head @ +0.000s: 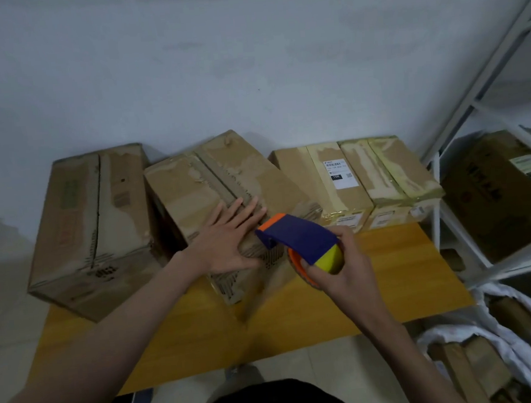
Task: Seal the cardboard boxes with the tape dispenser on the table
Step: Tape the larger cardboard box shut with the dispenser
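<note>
Several cardboard boxes stand on a yellow wooden table [393, 286]. The middle box [192, 188] is turned at an angle, its top flaps closed with a seam running down the middle. My left hand [228, 236] presses flat on the near end of its top, fingers straight and spread. My right hand [341, 275] grips the tape dispenser [299, 237], which is blue with an orange front edge and a yellow roll; it hovers at the middle box's near right corner. A larger box [86, 223] stands to the left.
Two smaller boxes with yellowish tape, one [320, 177] bearing a white label and the other [390, 171], sit at the table's back right. A white metal shelf [452, 223] with a dark box [507, 193] stands to the right. White bags of cardboard [496, 358] lie on the floor at right.
</note>
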Demonstrator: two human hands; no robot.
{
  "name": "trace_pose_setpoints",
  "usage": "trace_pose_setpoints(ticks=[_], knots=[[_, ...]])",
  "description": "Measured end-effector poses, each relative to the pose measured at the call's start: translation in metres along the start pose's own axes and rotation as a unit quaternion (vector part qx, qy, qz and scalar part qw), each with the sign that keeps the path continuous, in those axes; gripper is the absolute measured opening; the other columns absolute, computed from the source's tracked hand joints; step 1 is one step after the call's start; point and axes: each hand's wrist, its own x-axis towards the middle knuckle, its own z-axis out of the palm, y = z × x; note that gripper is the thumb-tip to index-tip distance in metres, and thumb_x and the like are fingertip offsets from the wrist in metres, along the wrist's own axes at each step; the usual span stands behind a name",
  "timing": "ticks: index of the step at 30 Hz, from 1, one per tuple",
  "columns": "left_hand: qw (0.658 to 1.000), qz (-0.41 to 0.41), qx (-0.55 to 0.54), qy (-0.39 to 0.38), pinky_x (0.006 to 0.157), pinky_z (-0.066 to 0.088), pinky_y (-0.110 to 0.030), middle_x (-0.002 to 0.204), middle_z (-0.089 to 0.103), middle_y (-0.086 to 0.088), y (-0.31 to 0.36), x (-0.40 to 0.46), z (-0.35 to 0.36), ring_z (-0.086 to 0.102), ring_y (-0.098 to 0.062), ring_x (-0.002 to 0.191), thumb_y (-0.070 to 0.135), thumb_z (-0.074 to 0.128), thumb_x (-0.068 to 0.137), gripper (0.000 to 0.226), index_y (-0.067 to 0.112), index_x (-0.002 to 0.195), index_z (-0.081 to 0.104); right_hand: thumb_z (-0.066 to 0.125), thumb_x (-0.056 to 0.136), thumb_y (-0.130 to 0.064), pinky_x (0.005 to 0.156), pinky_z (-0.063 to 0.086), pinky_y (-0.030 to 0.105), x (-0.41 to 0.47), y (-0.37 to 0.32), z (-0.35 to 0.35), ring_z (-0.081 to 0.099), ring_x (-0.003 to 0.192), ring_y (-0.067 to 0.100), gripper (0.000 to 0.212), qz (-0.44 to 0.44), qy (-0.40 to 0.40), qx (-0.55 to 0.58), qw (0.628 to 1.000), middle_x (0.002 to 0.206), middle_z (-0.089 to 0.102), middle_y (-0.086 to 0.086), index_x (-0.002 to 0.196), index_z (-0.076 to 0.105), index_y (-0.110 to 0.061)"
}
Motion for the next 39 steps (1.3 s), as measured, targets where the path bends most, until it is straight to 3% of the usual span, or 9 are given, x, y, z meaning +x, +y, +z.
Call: trace_pose_setpoints(ticks=[4, 8, 13, 17, 21, 27, 31, 34, 39], knots=[[1.000, 0.007, -0.006, -0.001, 0.124, -0.010, -0.048, 0.163, -0.027, 0.015, -0.001, 0.001, -0.002, -0.022, -0.016, 0.152, 0.087, 0.028, 0.073, 0.106, 0.040, 0.155, -0.021, 0.089, 0.076, -0.021, 0.068, 0.047, 0.008, -0.011, 0.005, 0.002, 0.063, 0.094, -0.001, 0.058, 0.004, -0.006, -0.008, 1.000, 0.105, 0.065, -0.012, 0.120, 0.051, -0.020], [1.000, 0.004, -0.008, -0.003, 0.123, -0.010, -0.049, 0.162, -0.029, 0.017, -0.001, -0.002, -0.002, -0.024, -0.014, 0.151, 0.087, 0.030, 0.079, 0.102, 0.042, 0.153, -0.024, 0.087, 0.072, -0.045, 0.069, 0.050, 0.013, -0.036, 0.009, -0.021, 0.065, 0.095, 0.003, 0.063, 0.014, 0.021, 0.014, 1.000, 0.103, 0.067, -0.023, 0.120, 0.049, -0.030], [1.000, 0.006, -0.001, -0.007, 0.123, -0.008, -0.052, 0.161, -0.030, 0.017, -0.001, -0.002, -0.003, -0.023, -0.016, 0.151, 0.084, 0.026, 0.076, 0.100, 0.044, 0.151, -0.026, 0.085, 0.079, -0.016, 0.078, 0.045, 0.008, -0.049, 0.004, -0.026, 0.063, 0.105, 0.004, 0.074, -0.029, -0.012, -0.011, 0.999, 0.118, 0.059, -0.032, 0.135, 0.042, -0.035], [1.000, 0.007, 0.002, -0.004, 0.123, -0.008, -0.053, 0.160, -0.031, 0.019, 0.000, -0.002, -0.002, -0.023, -0.016, 0.151, 0.086, 0.024, 0.077, 0.099, 0.044, 0.152, -0.026, 0.081, 0.084, -0.015, 0.089, 0.046, 0.010, -0.047, 0.005, -0.030, 0.056, 0.120, 0.000, 0.074, -0.067, -0.043, -0.041, 0.996, 0.132, 0.050, -0.037, 0.144, 0.042, -0.036], [1.000, 0.003, -0.006, -0.004, 0.123, -0.009, -0.052, 0.160, -0.030, 0.019, -0.002, -0.001, 0.000, -0.023, -0.015, 0.151, 0.087, 0.026, 0.077, 0.100, 0.045, 0.151, -0.026, 0.081, 0.085, -0.018, 0.088, 0.054, 0.020, -0.044, 0.008, -0.029, 0.059, 0.119, 0.006, 0.069, -0.090, -0.055, -0.051, 0.993, 0.137, 0.052, -0.024, 0.143, 0.048, -0.034], [1.000, -0.005, 0.005, -0.002, 0.124, -0.008, -0.052, 0.160, -0.031, 0.019, -0.003, 0.002, 0.000, -0.023, -0.013, 0.151, 0.087, 0.027, 0.079, 0.099, 0.045, 0.151, -0.026, 0.085, 0.081, -0.013, 0.082, 0.054, 0.018, -0.055, 0.016, -0.032, 0.062, 0.114, 0.009, 0.061, -0.106, 0.006, -0.038, 0.994, 0.131, 0.061, -0.017, 0.134, 0.058, -0.028], [1.000, -0.008, 0.008, -0.006, 0.124, -0.007, -0.052, 0.161, -0.029, 0.018, -0.003, 0.012, 0.000, -0.021, -0.014, 0.152, 0.089, 0.025, 0.080, 0.098, 0.045, 0.152, -0.025, 0.079, 0.081, -0.028, 0.082, 0.054, 0.020, -0.062, 0.018, -0.042, 0.064, 0.110, 0.011, 0.055, -0.087, 0.000, -0.030, 0.996, 0.128, 0.061, -0.018, 0.132, 0.058, -0.028], [1.000, -0.015, 0.001, 0.003, 0.123, -0.007, -0.053, 0.162, -0.026, 0.019, -0.003, 0.014, 0.001, -0.021, -0.012, 0.152, 0.088, 0.025, 0.078, 0.098, 0.046, 0.152, -0.024, 0.075, 0.080, -0.043, 0.075, 0.054, 0.017, -0.048, 0.009, -0.032, 0.065, 0.102, 0.005, 0.050, -0.089, 0.008, -0.066, 0.994, 0.119, 0.064, -0.020, 0.126, 0.062, -0.030], [1.000, -0.008, 0.007, 0.022, 0.124, -0.005, -0.053, 0.162, -0.027, 0.018, -0.003, 0.010, 0.005, -0.021, -0.014, 0.152, 0.089, 0.024, 0.079, 0.098, 0.045, 0.152, -0.025, 0.076, 0.082, -0.045, 0.069, 0.050, 0.015, -0.015, -0.012, -0.023, 0.064, 0.085, 0.002, 0.028, -0.038, 0.011, -0.172, 0.984, 0.093, 0.068, -0.018, 0.107, 0.069, -0.034]])
